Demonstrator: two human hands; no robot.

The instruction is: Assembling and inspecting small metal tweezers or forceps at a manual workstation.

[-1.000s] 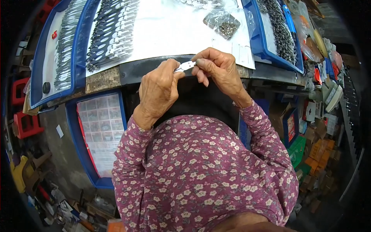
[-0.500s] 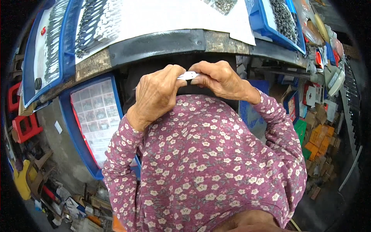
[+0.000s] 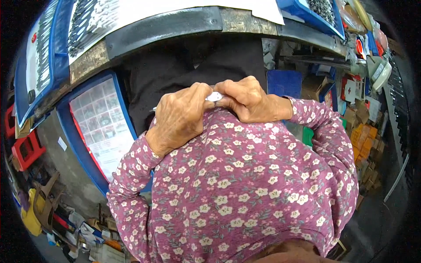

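Both hands meet close in front of my chest, over dark trousers. A small white flat piece with dark dots [image 3: 214, 96] shows between them; its exact kind I cannot make out. My left hand [image 3: 180, 116] is closed round its left end, fingers curled and thumb hidden from above. A thin metallic tip [image 3: 153, 109] pokes out past the left side of that hand. With thumb and bent forefinger, my right hand [image 3: 247, 98] pinches the right end of the white piece.
Ahead runs a workbench with a black-covered edge [image 3: 162, 31]. On it stand a blue tray of metal parts [image 3: 57, 55] at left and another blue tray [image 3: 307, 15] at right. A blue bin with printed sheets [image 3: 103, 127] is below left, beside a red stool [image 3: 27, 149]. Orange boxes [image 3: 363, 138] are stacked right.
The bench edge sits higher in the picture, and more of the dark trousers shows. Both hands are slightly lower, closer to my chest, still gripping the white piece.
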